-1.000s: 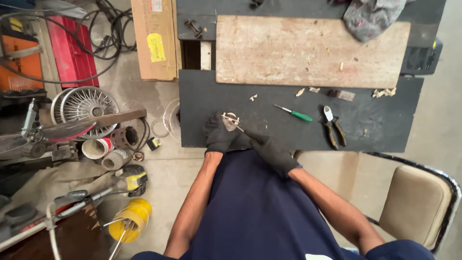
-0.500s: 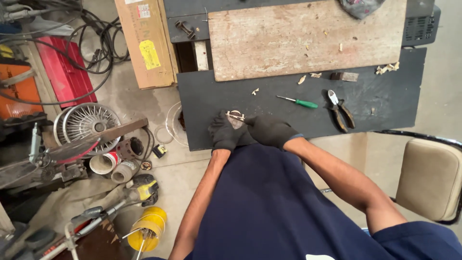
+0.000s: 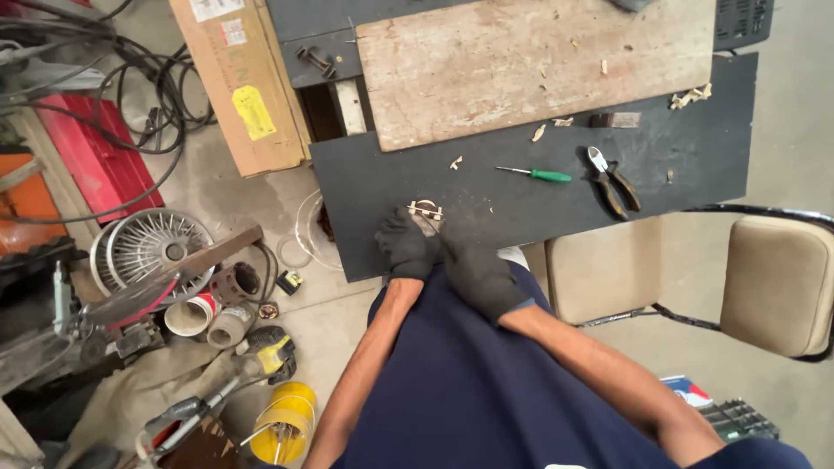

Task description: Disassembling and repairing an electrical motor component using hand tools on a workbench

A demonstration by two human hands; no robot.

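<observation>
Left hand (image 3: 407,245) and right hand (image 3: 473,265), both in dark gloves, jointly grasp a small pale wooden piece (image 3: 426,209) at the near-left edge of the black board (image 3: 695,113). Green screwdriver (image 3: 535,174) and pliers (image 3: 611,178) lie farther right, well apart.

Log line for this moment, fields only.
left hand: gloved, on small metal part | right hand: gloved, beside it | dark board: green screwdriver, pliers lying apart
</observation>
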